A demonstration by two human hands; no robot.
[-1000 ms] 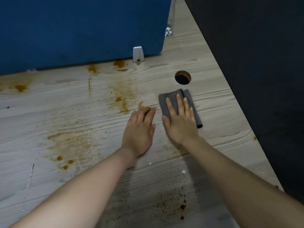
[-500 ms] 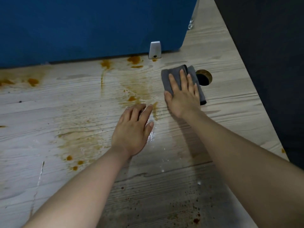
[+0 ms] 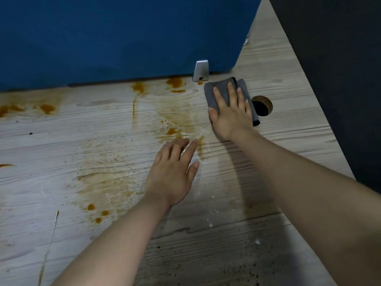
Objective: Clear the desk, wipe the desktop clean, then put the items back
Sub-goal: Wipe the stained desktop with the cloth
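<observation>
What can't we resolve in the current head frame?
- Desktop under the gray cloth and right hand: covered, so any stain there is unseen.
- Cable hole: near side overlapped by the cloth; inside is dark.
- Shiny thing past the blue divider: mostly hidden by the divider, too small to identify.
- Desktop beneath the left hand: covered.

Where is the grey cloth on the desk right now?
The grey cloth lies far right on the desk, under the right hand, between the metal bracket and the cable hole.

Blue partition [image 3: 123, 38] and its metal bracket [image 3: 201, 71] blocking the desktop's [image 3: 61, 145] far edge
</observation>
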